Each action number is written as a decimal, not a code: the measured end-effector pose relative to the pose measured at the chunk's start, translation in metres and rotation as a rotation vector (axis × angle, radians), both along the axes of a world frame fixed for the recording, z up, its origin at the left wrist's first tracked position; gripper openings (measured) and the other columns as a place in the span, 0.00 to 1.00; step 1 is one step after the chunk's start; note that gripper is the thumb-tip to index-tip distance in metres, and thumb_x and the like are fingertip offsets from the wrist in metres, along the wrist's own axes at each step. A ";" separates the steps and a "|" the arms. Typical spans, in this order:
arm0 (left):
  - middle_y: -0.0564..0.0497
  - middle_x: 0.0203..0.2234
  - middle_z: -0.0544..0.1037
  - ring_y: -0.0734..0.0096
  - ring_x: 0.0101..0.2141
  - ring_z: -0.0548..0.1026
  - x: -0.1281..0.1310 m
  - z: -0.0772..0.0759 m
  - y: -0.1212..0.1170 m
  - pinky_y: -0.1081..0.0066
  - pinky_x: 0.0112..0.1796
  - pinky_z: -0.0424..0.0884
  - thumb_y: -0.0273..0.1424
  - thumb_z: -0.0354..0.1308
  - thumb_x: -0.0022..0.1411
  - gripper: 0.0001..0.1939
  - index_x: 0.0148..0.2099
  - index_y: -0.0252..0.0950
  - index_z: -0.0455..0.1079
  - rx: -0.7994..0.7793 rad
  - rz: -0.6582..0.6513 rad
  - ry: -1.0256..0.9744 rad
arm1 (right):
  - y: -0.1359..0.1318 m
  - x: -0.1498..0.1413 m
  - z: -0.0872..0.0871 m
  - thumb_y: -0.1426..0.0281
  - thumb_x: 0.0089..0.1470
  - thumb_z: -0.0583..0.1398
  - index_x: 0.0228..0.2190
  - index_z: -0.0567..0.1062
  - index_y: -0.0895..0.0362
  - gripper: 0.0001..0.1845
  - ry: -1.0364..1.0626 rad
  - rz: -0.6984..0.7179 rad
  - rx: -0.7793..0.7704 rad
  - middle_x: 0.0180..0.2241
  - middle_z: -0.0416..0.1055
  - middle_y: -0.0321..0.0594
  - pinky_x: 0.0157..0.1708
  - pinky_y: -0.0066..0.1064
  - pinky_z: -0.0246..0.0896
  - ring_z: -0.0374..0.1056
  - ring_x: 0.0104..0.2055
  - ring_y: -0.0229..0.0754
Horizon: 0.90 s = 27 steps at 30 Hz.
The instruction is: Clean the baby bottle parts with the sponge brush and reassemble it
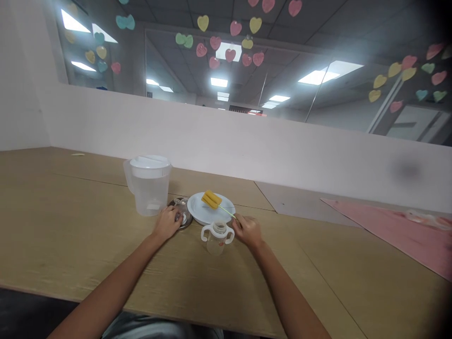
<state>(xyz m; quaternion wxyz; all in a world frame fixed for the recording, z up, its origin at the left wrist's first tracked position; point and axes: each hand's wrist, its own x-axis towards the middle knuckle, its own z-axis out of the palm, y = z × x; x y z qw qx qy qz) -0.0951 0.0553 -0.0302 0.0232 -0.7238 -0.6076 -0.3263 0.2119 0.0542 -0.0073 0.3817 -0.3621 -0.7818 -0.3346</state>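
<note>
My right hand [249,230] is closed round the thin pale stick of a sponge bottle brush [212,199]. Its yellow head lies over a white plate [197,217]. Just in front of the plate stands a clear baby bottle [216,242] upright, without a lid, with white handles on both sides. My left hand [167,223] has its fingers curled at a small round metal dish [188,224] holding clear and white plastic parts [181,205]. What those fingers grip is partly hidden.
A lidded clear plastic pitcher [151,188] with liquid stands behind my left hand. To the right lies a pink mat [395,230] with a clear plastic item on it. A white wall [229,136] closes off the back of the wooden table [88,235], whose near edge is at my lap.
</note>
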 end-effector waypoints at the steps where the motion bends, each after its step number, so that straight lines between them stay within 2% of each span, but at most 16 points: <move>1: 0.43 0.40 0.74 0.55 0.45 0.69 0.001 0.001 -0.001 0.58 0.50 0.62 0.32 0.50 0.59 0.13 0.40 0.34 0.73 0.007 0.014 -0.007 | 0.000 0.000 0.000 0.70 0.57 0.52 0.29 0.75 0.58 0.13 -0.001 -0.002 -0.004 0.18 0.71 0.37 0.24 0.26 0.50 0.64 0.19 0.33; 4: 0.39 0.50 0.67 0.54 0.52 0.64 0.006 0.007 -0.007 0.59 0.53 0.60 0.33 0.49 0.59 0.19 0.51 0.31 0.67 0.131 0.055 -0.103 | -0.001 0.000 0.000 0.69 0.57 0.52 0.29 0.75 0.59 0.13 0.004 -0.005 -0.007 0.18 0.71 0.37 0.24 0.26 0.50 0.64 0.20 0.33; 6: 0.40 0.54 0.63 0.56 0.55 0.61 0.015 0.012 -0.016 0.60 0.55 0.59 0.36 0.47 0.62 0.22 0.56 0.32 0.61 0.253 0.003 -0.190 | -0.001 0.001 0.000 0.69 0.58 0.52 0.29 0.74 0.59 0.13 0.001 -0.007 -0.005 0.18 0.72 0.37 0.25 0.26 0.50 0.65 0.20 0.33; 8: 0.42 0.54 0.63 0.59 0.55 0.61 0.028 0.017 -0.027 0.60 0.56 0.57 0.38 0.46 0.64 0.22 0.58 0.35 0.59 0.304 -0.161 -0.211 | 0.000 0.002 -0.001 0.69 0.58 0.51 0.29 0.74 0.59 0.13 -0.010 -0.010 -0.003 0.18 0.71 0.37 0.25 0.26 0.50 0.65 0.20 0.34; 10: 0.41 0.56 0.62 0.58 0.57 0.60 0.045 0.019 -0.039 0.59 0.57 0.56 0.40 0.46 0.64 0.25 0.60 0.35 0.55 0.290 -0.358 -0.193 | 0.000 0.003 -0.001 0.69 0.58 0.51 0.29 0.74 0.58 0.13 -0.018 -0.010 -0.007 0.18 0.72 0.37 0.25 0.26 0.51 0.65 0.20 0.34; 13: 0.38 0.56 0.62 0.57 0.56 0.62 0.069 0.015 -0.051 0.59 0.54 0.61 0.42 0.49 0.63 0.31 0.63 0.33 0.48 0.263 -0.603 -0.273 | 0.001 0.003 -0.001 0.69 0.58 0.51 0.30 0.75 0.58 0.13 -0.010 -0.017 -0.005 0.19 0.72 0.38 0.25 0.26 0.51 0.65 0.21 0.34; 15: 0.37 0.56 0.62 0.57 0.54 0.65 0.080 0.012 -0.056 0.60 0.52 0.64 0.43 0.52 0.61 0.36 0.64 0.34 0.44 0.220 -0.675 -0.364 | 0.001 0.002 -0.001 0.69 0.58 0.51 0.30 0.75 0.59 0.14 -0.005 -0.015 0.004 0.18 0.72 0.38 0.25 0.26 0.51 0.65 0.21 0.34; 17: 0.37 0.57 0.61 0.58 0.53 0.66 0.087 0.009 -0.059 0.60 0.51 0.64 0.43 0.55 0.59 0.39 0.65 0.35 0.42 0.142 -0.663 -0.456 | 0.000 0.002 -0.001 0.69 0.58 0.51 0.30 0.75 0.59 0.14 -0.009 -0.010 0.006 0.18 0.72 0.38 0.25 0.26 0.51 0.65 0.21 0.34; 20: 0.40 0.54 0.65 0.58 0.49 0.69 0.090 0.010 -0.061 0.62 0.47 0.67 0.45 0.59 0.55 0.42 0.64 0.36 0.45 -0.027 -0.606 -0.558 | 0.000 0.002 0.000 0.68 0.58 0.51 0.29 0.75 0.59 0.15 -0.012 -0.025 -0.007 0.18 0.72 0.38 0.25 0.26 0.51 0.65 0.20 0.34; 22: 0.42 0.49 0.70 0.60 0.43 0.71 0.090 0.011 -0.060 0.64 0.42 0.69 0.46 0.62 0.51 0.40 0.62 0.36 0.53 -0.127 -0.588 -0.597 | 0.000 0.002 -0.001 0.68 0.59 0.51 0.29 0.75 0.59 0.15 -0.006 -0.034 -0.020 0.18 0.72 0.38 0.25 0.26 0.51 0.65 0.20 0.34; 25: 0.45 0.43 0.74 0.63 0.39 0.71 0.088 0.012 -0.057 0.69 0.37 0.69 0.45 0.65 0.46 0.33 0.52 0.36 0.67 -0.209 -0.633 -0.622 | 0.000 0.002 -0.001 0.68 0.59 0.50 0.30 0.75 0.59 0.15 0.020 -0.033 -0.046 0.19 0.72 0.38 0.25 0.25 0.53 0.65 0.20 0.34; 27: 0.46 0.42 0.73 0.62 0.41 0.71 0.088 0.012 -0.056 0.70 0.37 0.68 0.44 0.68 0.42 0.30 0.47 0.36 0.70 -0.248 -0.702 -0.664 | 0.000 0.002 -0.002 0.68 0.60 0.49 0.33 0.75 0.60 0.16 0.052 -0.039 -0.075 0.19 0.72 0.38 0.25 0.25 0.54 0.65 0.21 0.34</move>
